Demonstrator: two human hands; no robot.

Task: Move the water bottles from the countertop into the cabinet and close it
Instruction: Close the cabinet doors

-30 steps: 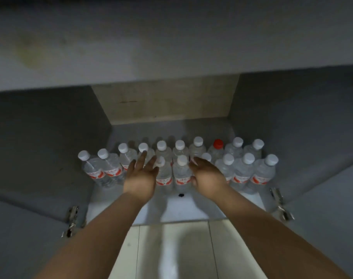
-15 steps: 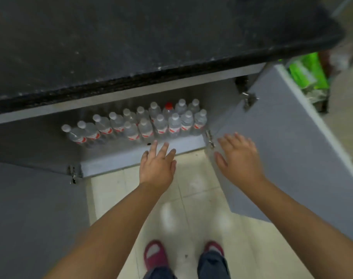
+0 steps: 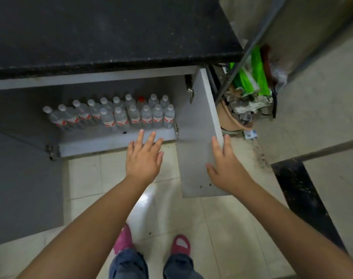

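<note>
- Right hand (image 3: 225,168) lies flat on the right door (image 3: 199,137), fingers straight and spread, thumb on the inner face, holding nothing – just touching the panel near its outer edge.
- Left hand (image 3: 144,158) hangs open in front of the cabinet floor (image 3: 111,142), fingers spread, nothing in it, not touching anything I can make out.
- Risk 1: right door swings shut w/ the left hand in the opening – pinched fingers likely.
- Risk 2: the front-row bottles stand just beyond the left fingertips, close to the cabinet lip; a hard slam could prob. rock or tip one into the door's path.
- Risk 3: left door (image 3: 24,188), far off to the left hand's side, is wide open too; closing only the right one leaves the job half done.
- Bottles (image 3: 135,115): clear plastic, white caps, red-and-white labels, upright in two rows inside the cabinet; one red cap (image 3: 141,99) in the back row.
- Countertop (image 3: 111,31) above shows no bottles in view, so only closing seems left.
</note>
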